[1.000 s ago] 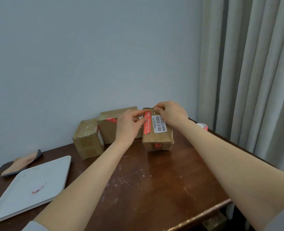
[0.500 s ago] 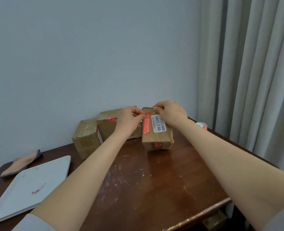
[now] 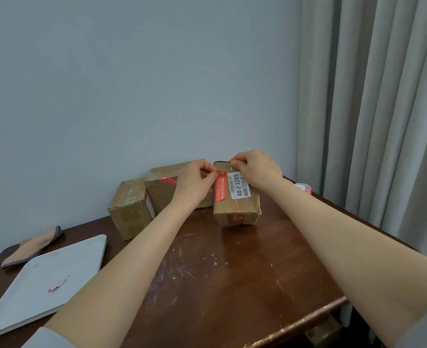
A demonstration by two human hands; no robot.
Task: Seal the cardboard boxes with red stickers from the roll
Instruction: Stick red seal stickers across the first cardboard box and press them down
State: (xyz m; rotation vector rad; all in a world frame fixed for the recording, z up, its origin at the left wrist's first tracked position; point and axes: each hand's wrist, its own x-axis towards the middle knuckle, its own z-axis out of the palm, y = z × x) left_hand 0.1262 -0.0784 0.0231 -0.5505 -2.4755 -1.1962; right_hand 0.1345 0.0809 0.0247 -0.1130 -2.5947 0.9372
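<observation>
Three cardboard boxes stand at the back of the brown table. The right box (image 3: pixel 240 205) carries a white barcode label and a long red sticker (image 3: pixel 220 186) along its top left edge. My left hand (image 3: pixel 195 183) pinches the sticker's far end with thumb and fingertips. My right hand (image 3: pixel 256 169) rests on the box's far top edge, fingers curled over it, holding it still. The middle box (image 3: pixel 162 194) shows a red sticker on top, partly hidden by my left hand. The left box (image 3: pixel 129 209) stands beside it. The sticker roll (image 3: pixel 304 188) peeks out behind my right forearm.
A white tray (image 3: pixel 31 297) holding a red paper scrap (image 3: pixel 58 285) lies at the left front. A tan cloth pad (image 3: pixel 31 247) lies behind it near the wall. Grey curtains (image 3: pixel 383 109) hang at the right, and the table edge (image 3: pixel 295 325) runs across the lower right.
My left hand slid from the sticker's middle up to its far end and closed into a pinch. The right hand and the box stayed in place.
</observation>
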